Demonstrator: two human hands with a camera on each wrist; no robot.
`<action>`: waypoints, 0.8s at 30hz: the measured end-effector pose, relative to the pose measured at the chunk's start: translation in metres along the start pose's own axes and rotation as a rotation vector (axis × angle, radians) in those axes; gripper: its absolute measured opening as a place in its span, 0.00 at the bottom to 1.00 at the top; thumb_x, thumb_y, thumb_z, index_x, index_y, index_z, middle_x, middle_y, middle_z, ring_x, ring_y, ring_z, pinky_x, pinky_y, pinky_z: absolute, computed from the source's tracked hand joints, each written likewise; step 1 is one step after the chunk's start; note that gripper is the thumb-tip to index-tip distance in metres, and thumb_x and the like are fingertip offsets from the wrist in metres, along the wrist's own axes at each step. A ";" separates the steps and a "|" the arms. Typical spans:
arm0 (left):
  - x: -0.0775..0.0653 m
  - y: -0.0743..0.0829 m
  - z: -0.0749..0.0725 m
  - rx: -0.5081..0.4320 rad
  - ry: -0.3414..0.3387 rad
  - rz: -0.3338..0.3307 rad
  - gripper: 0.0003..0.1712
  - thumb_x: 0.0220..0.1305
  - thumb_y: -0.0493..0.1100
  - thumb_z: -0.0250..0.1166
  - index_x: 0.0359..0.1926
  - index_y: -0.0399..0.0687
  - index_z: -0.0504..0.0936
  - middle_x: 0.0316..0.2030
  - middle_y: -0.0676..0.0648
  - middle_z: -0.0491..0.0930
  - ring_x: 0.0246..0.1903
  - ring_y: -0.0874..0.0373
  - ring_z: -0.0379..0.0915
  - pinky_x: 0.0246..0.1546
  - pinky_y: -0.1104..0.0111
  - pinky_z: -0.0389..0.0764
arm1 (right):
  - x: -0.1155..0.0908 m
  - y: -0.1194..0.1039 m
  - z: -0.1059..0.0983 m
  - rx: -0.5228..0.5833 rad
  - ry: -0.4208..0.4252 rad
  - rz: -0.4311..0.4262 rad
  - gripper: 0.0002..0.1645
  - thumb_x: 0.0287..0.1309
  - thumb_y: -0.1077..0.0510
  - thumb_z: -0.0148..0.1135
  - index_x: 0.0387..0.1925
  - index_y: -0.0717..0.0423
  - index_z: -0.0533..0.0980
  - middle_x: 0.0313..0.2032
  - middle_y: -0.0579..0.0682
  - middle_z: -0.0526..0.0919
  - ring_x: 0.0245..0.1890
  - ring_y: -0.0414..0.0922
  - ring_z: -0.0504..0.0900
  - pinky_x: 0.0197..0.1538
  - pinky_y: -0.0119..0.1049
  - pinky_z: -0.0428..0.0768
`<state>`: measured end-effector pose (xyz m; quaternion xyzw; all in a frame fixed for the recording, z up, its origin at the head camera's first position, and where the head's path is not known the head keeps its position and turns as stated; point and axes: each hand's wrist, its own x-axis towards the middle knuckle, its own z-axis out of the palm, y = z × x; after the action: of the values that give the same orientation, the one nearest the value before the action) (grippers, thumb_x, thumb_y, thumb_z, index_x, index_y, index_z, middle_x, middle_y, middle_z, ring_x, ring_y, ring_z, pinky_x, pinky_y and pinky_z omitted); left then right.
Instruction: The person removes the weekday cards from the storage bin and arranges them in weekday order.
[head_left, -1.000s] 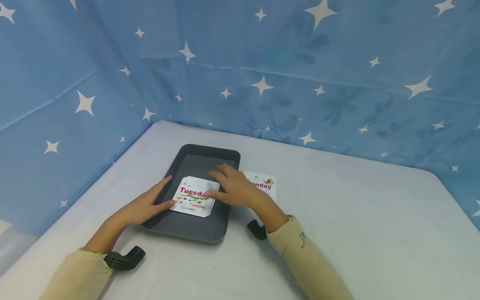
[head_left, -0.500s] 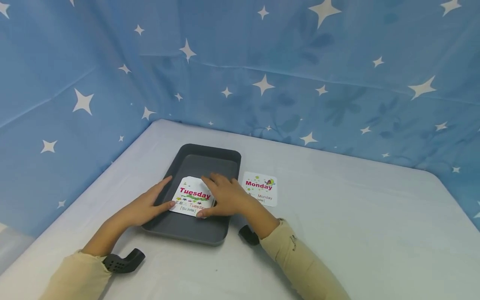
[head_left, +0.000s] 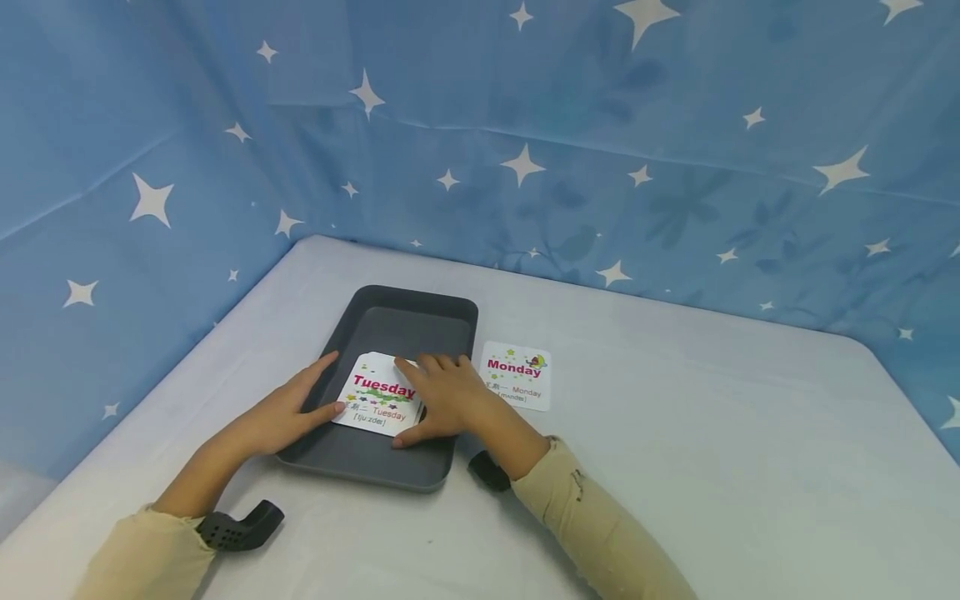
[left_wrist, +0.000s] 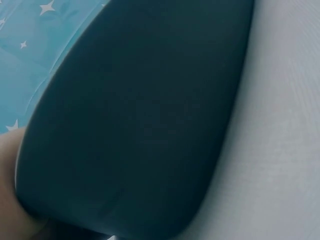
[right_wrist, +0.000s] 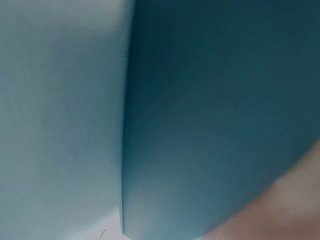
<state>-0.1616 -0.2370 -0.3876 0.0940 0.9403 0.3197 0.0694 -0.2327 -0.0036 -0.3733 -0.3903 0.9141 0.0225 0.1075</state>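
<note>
In the head view, a white card printed "Tuesday" (head_left: 382, 392) lies on top of at least one other card inside a dark grey tray (head_left: 367, 467). My left hand (head_left: 281, 412) reaches over the tray's left wall, fingers spread, its thumb tip at the card's left edge. From the other side, my right hand (head_left: 442, 400) straddles the card's right part: the index fingertip is by the far edge and the thumb by the near edge. The right hand covers the card's right side. Both wrist views show mostly a dark surface, with only part of each hand.
A second card, printed "Monday" (head_left: 517, 375), lies flat on the white tablecloth (head_left: 675, 450) just right of the tray. A blue curtain with white stars (head_left: 570, 150) hangs behind and to the left of the table.
My right hand has moved left and toward the near side, from above the card stack to its right edge, uncovering the Monday card. My left hand stays at the tray's left side.
</note>
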 end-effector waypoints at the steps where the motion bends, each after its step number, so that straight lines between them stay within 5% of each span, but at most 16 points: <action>1: 0.000 0.000 0.000 -0.001 0.000 0.001 0.45 0.63 0.55 0.56 0.70 0.38 0.44 0.68 0.30 0.47 0.65 0.31 0.44 0.60 0.38 0.52 | 0.000 0.000 0.000 0.000 -0.002 0.002 0.64 0.37 0.20 0.55 0.71 0.42 0.44 0.66 0.51 0.58 0.65 0.51 0.61 0.62 0.53 0.61; 24: -0.001 -0.002 0.000 0.009 0.010 0.012 0.44 0.64 0.54 0.55 0.69 0.36 0.45 0.67 0.30 0.47 0.65 0.31 0.44 0.60 0.39 0.52 | 0.000 0.000 0.000 0.035 0.011 0.000 0.55 0.43 0.25 0.56 0.70 0.39 0.49 0.66 0.52 0.59 0.66 0.49 0.61 0.64 0.54 0.59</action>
<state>-0.1609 -0.2390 -0.3890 0.0985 0.9415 0.3162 0.0623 -0.2329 -0.0032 -0.3732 -0.3885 0.9150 0.0044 0.1092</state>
